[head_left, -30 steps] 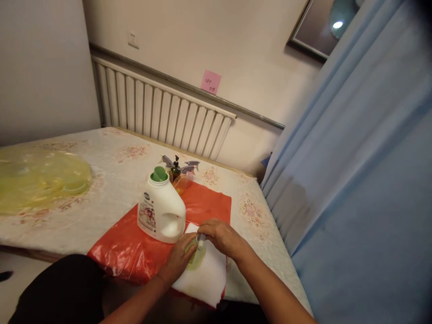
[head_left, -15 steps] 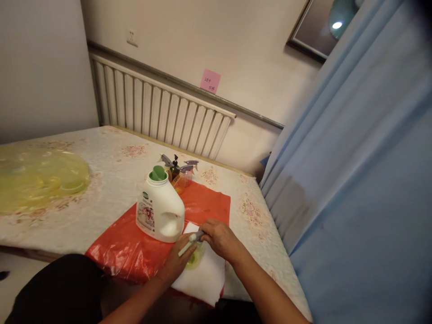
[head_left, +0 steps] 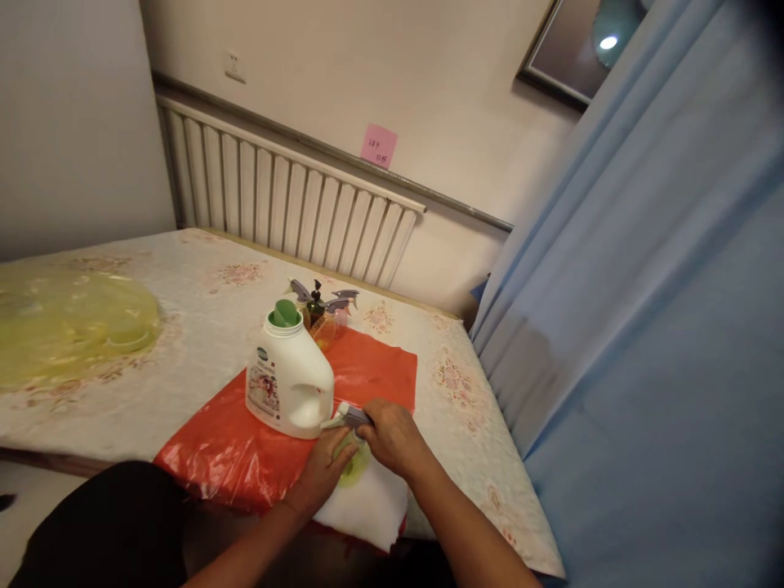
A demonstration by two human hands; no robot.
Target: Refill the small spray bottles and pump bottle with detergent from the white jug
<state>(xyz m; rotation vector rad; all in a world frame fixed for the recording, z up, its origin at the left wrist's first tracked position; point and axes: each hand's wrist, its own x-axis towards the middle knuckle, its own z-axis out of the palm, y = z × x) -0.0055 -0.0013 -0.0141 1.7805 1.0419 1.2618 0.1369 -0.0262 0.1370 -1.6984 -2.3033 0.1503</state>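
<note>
My right hand (head_left: 393, 437) is closed around the grey-and-white trigger spray head (head_left: 351, 416) at the neck of a small clear spray bottle (head_left: 353, 467) with yellow-green liquid. My left hand (head_left: 324, 469) grips that bottle from the left, its fingers curled at the upper part. Beneath the bottle lies a folded white cloth or paper (head_left: 371, 510), on top of a red plastic bag (head_left: 226, 461). Just left of the spray bottle stands a large white detergent jug (head_left: 300, 380) with a green spout; its neck has no cap on.
Behind the jug, several small spray bottles (head_left: 327, 314) stand in a cluster. A yellow translucent plastic bag (head_left: 67, 327) lies on the left of the flower-patterned bed cover (head_left: 456, 376). A white radiator (head_left: 294, 196) lines the wall; a blue curtain (head_left: 643, 327) hangs at right.
The spray head has turned, so its nozzle now points left toward the jug instead of down-left toward me. My left fingers have shifted lower, below the nozzle.
</note>
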